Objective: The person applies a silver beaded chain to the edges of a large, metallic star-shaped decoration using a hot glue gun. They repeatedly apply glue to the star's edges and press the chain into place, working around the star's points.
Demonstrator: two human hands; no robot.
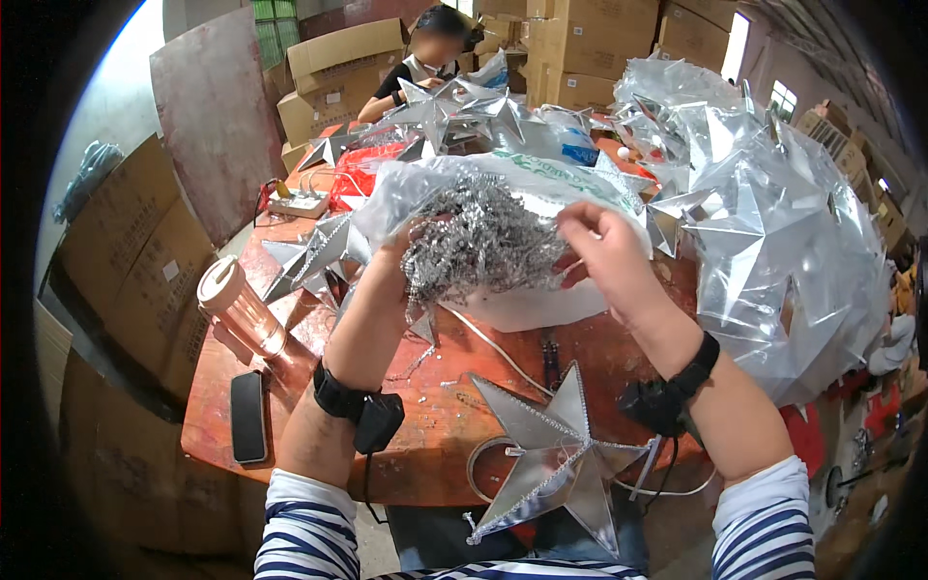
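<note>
A tangled clump of silver bead garland (478,242) is held up over the table in front of me. My left hand (411,237) grips its left side; most of the fingers are hidden in the strands. At the clump's right edge, my right hand (609,251) has its fingers curled around the outer strands. Behind and below the clump spreads a translucent plastic bag (541,309) with green print. Close to my body, a silver five-pointed star (561,449) edged with bead trim lies over the table's front edge.
The red wooden table (406,464) holds a phone (248,416), a copper-coloured tumbler (242,304), a power strip (298,203) and dark-handled pliers (551,362). Large plastic bags of silver stars (754,242) bulge at right. Another person (420,72) sits across; cardboard boxes (590,43) stand behind.
</note>
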